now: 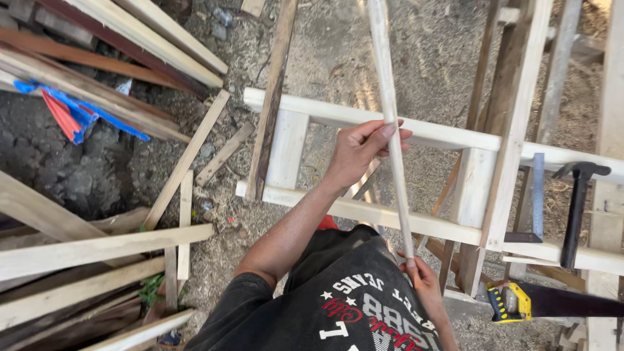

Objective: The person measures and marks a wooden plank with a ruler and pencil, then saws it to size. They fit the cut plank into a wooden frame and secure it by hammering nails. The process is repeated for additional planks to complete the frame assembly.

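Observation:
A long thin pale wooden strip runs from the top of the view down toward my body. My left hand grips it at about the middle, fingers wrapped around it. My right hand is closed on its lower end, close to my dark printed shirt. Under the strip lies a ladder-like frame of pale timber, with two long rails and short cross pieces, resting over the sawdust-covered ground.
A black hammer and a metal square lie on the frame at the right. A hand saw with a yellow-black handle sits at the lower right. Loose planks pile at the left, with blue and red sheeting behind.

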